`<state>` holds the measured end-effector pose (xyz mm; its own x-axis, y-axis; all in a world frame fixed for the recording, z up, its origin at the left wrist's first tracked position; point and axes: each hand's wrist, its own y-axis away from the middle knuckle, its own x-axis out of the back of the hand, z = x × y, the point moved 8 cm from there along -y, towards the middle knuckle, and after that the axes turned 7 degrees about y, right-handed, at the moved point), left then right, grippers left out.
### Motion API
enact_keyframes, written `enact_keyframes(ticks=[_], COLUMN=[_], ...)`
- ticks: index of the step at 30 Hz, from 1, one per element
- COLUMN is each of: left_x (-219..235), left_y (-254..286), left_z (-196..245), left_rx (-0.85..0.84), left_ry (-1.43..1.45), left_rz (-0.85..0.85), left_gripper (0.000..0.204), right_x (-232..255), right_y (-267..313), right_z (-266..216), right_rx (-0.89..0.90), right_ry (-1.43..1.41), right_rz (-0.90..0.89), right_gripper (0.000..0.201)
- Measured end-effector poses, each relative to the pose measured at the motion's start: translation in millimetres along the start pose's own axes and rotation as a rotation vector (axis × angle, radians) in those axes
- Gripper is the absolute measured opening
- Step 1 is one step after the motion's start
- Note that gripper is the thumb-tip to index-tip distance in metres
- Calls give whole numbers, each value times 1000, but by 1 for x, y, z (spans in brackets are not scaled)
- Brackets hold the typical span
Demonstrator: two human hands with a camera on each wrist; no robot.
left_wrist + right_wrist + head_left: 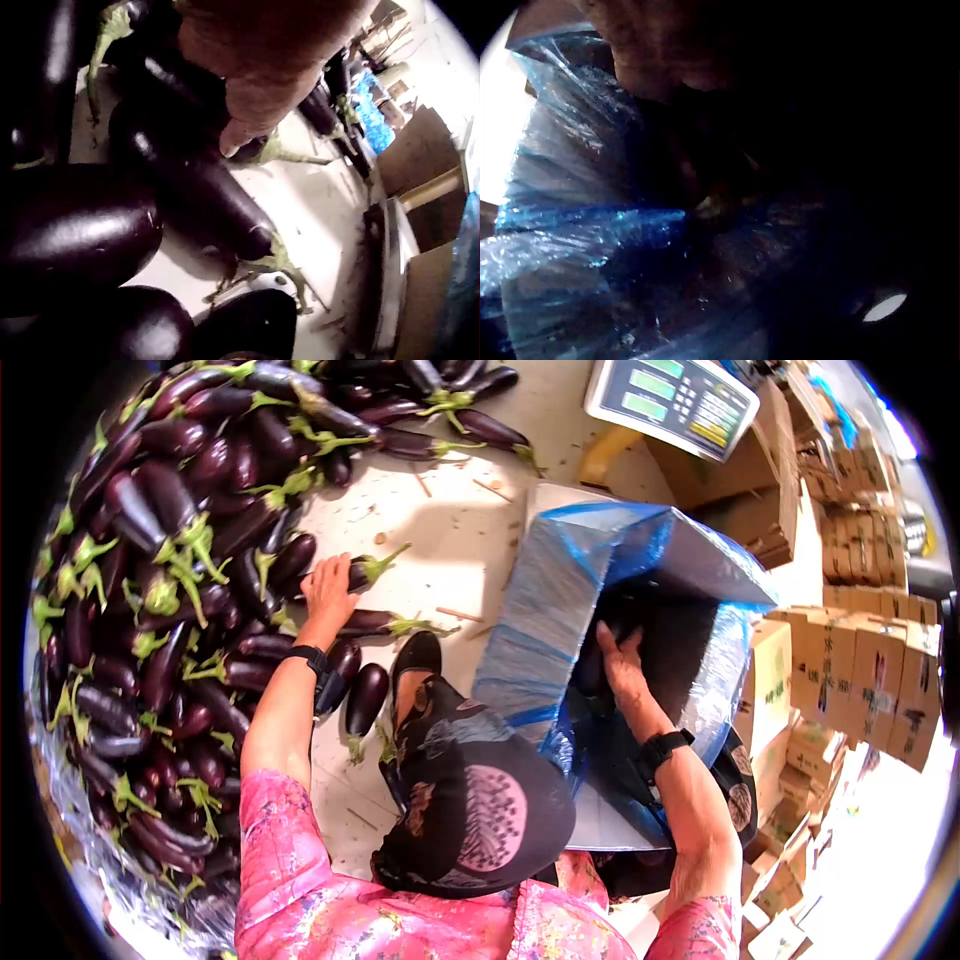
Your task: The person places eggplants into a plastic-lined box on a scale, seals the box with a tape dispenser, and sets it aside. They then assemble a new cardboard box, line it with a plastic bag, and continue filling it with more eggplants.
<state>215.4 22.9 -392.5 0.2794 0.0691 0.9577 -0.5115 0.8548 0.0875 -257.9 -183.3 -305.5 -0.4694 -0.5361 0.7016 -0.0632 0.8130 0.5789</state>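
Note:
My left hand (328,598) grips an eggplant (362,572) at the edge of the heap, its green stem pointing away from the fingers. In the left wrist view the thumb (238,139) presses down beside that eggplant's green cap. Another eggplant (202,180) lies just below this hand, cap toward the bare floor. My right hand (624,665) reaches down inside a box lined with a blue plastic bag (545,600), fingers pointing into the dark interior. Dark shapes surround its fingertips, and I cannot tell whether it holds one. The right wrist view shows the hand (660,52) above the crumpled liner (577,225).
A large heap of eggplants (170,500) fills the left side. Loose eggplants (367,698) lie near my shoe (418,652). A digital scale (672,405) stands beyond the box. Stacked cartons (865,670) line the right. Stem bits litter the pale floor (450,530).

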Motion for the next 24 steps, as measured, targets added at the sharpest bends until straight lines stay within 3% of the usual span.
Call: enact_keyframes(ticks=[3,5,6,7,11,13,15,17,18,19,21,22,23,24], left_x=[-15,-8,-5,23,154,210,247,260,259,258,252,241,223,215], left_y=[-20,-23,-29,-31,-30,-21,2,24,29,32,32,27,24,18], left_z=[-5,-2,-6,10,101,154,230,296,316,325,319,303,277,248], left_rx=[81,106,28,61,-27,-174,-245,-474,-507,-538,-669,-684,-444,-347], left_ry=[-80,117,288,507,1116,1276,1460,1645,1633,1625,1279,1144,1189,1209], left_rz=[-98,-80,-54,-26,-67,39,-257,-427,-431,-429,-472,-505,-601,-529], left_gripper=[87,78,72,65,65,57,58,61,59,58,60,50,45,45], right_x=[10,29,42,54,103,117,120,105,100,108,122,127,132,137], right_y=[0,6,10,7,66,106,148,171,181,189,194,195,194,191], right_z=[-3,-11,-19,-28,-126,-176,-218,-238,-237,-229,-202,-186,-169,-150], right_rx=[-32,-19,-25,170,358,585,745,865,800,718,636,549,462,439], right_ry=[57,187,132,168,-193,-326,-321,-402,-545,-547,-552,-526,-498,-433], right_rz=[-106,-253,-206,-209,-286,-221,-191,-323,-495,-473,-424,-450,-483,-461], right_gripper=[100,92,78,64,50,63,75,80,80,78,75,80,85,88])
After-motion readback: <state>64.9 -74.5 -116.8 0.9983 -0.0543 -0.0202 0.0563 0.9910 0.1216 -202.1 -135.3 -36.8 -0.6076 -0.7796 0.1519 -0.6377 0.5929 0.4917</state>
